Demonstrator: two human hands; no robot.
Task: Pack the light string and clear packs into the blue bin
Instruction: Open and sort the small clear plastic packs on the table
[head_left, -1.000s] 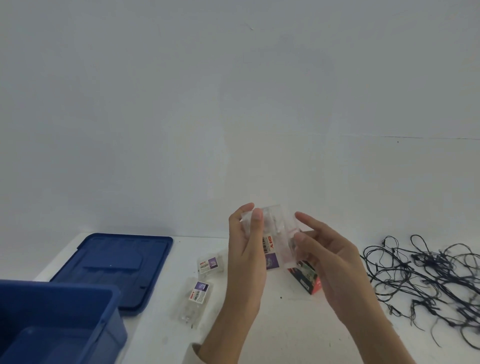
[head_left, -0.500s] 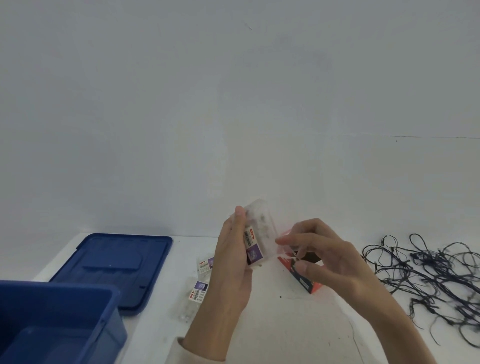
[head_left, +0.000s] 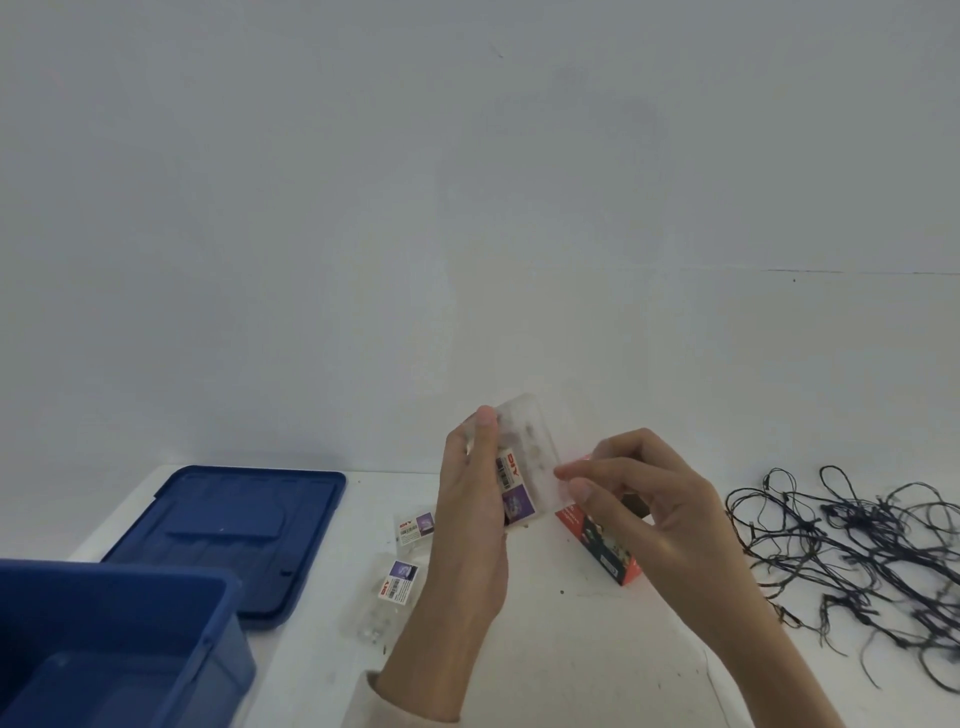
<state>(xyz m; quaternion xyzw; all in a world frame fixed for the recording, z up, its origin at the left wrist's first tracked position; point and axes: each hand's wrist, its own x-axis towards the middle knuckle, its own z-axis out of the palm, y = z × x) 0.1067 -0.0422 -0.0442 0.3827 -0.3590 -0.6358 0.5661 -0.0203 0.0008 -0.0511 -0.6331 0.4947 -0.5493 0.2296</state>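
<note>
The pale wall (head_left: 467, 208) fills most of your view, and the white table (head_left: 571, 649) runs along the bottom. The blue bin (head_left: 114, 574) sits at the table's near left corner, open at the top, with nothing visible inside it from this angle. Just behind it and to its right, the blue lid (head_left: 228, 530) lies flat on the table, and the bin's far corner overlaps the lid's near edge.

The light string (head_left: 857, 551) is well apart on the right side, a loose dark tangle spread over the tabletop and running out of frame. It is not in the bin.

Your left hand (head_left: 470, 530) is raised at centre. Its fingers and thumb are wrapped round the held clear pack (head_left: 530, 457), which stands nearly upright with its label towards you. Your right hand (head_left: 654, 504) has curled fingers, and its forefinger and thumb tips pinch that pack's right edge.

A red box (head_left: 608, 551) lies on the table below and behind your right hand, which partly hides it.

Two more packs lie between the lid and your left wrist. The far clear pack (head_left: 415, 527) is just beside your hand. The near clear pack (head_left: 387, 597) is closer to you, and your forearm covers its right side. Both are on the table, outside the bin.
</note>
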